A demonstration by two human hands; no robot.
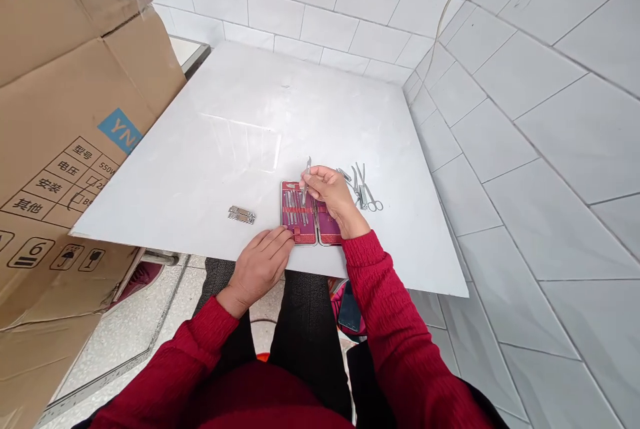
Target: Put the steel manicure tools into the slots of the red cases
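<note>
An unfolded manicure case (310,237) with a red and purple lining lies near the table's front edge. Its left half carries several slim metal tools (291,206) under a strap; my right hand partly covers the other half. My right hand (327,192) is closed over the case, pinching a slim metal manicure tool (307,168) upright with its pointed end up. My left hand (265,259) lies with outstretched fingers, their tips touching the case's lower left corner. Nail clippers (241,214) rest to the left. Scissors (371,199) and other metal tools lie right of the case.
The white table (350,109) meets tiled walls behind and at the right. A large cardboard box (65,116) stands along the left side. A clear plastic sheet (245,142) lies on the tabletop. Below the front edge, a dark phone (349,309) is visible.
</note>
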